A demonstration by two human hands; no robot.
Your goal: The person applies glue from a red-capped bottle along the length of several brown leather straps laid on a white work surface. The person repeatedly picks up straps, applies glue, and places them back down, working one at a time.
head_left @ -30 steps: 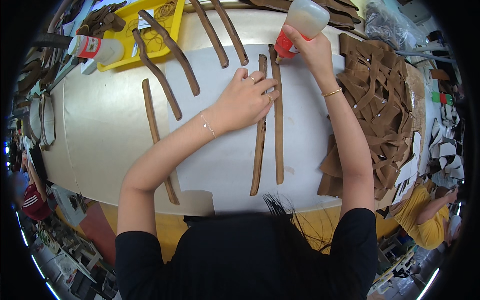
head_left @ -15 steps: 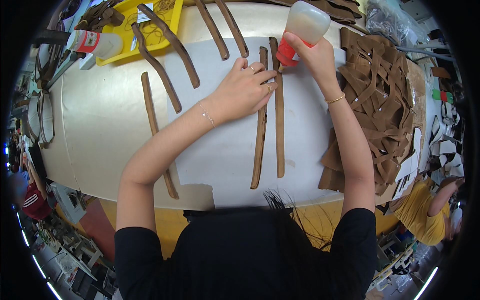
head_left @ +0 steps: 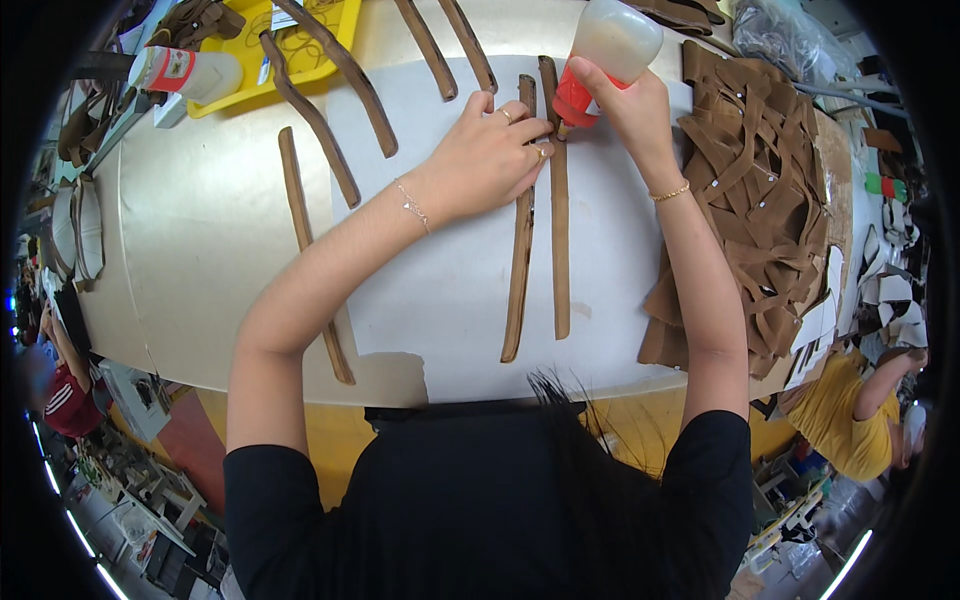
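Note:
My right hand [head_left: 630,110] is wrapped round a translucent squeeze bottle [head_left: 618,42] with a red band. The bottle is tilted, its nozzle pointing down at the upper part of a long brown strip [head_left: 561,240]. Just left of that lies a second brown strip [head_left: 518,270] with dark, glossy marks along it. Across its upper part my left hand [head_left: 495,155] rests with bent fingers pressed on it, the fingertips close to the nozzle. The hand hides a stretch of this second strip. Both strips lie on a white sheet [head_left: 440,300].
More brown strips [head_left: 330,130] lie to the left and at the far side. A yellow tray [head_left: 225,95] and another bottle [head_left: 205,75] stand far left. At right is a heap of brown strips [head_left: 745,190]. People work beyond both table ends.
The whole view has shifted slightly, so the table things appear higher. The nozzle has come a little nearer to me along the right strip. Both hands keep their holds.

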